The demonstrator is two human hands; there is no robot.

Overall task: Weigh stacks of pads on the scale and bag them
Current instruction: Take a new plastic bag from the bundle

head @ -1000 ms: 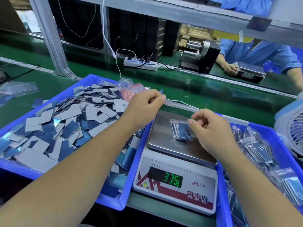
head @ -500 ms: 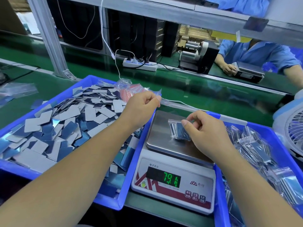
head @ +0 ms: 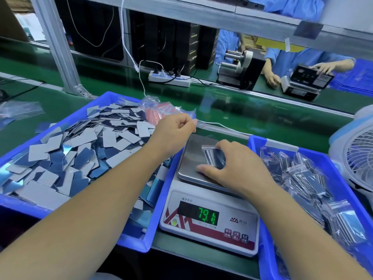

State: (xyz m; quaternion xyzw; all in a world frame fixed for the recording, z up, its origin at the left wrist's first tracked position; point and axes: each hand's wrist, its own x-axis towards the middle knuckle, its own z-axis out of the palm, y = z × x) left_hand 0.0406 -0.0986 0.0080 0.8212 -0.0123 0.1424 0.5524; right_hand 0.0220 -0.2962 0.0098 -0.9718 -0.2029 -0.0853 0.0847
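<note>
Head view: right hand [head: 240, 168] over scale [head: 210, 201] platter, fingers curled round bagged pad stack [head: 214, 158], thumb stretched along near side; stack flat on platter, mostly under fingertips. Display reads 79.1. Left hand [head: 175, 131] past platter's far-left corner, fingers pinched together on clear empty bag [head: 203, 124]. Loose pads in left blue bin [head: 113, 96], filled bags in right bin [head: 256, 140].
</note>
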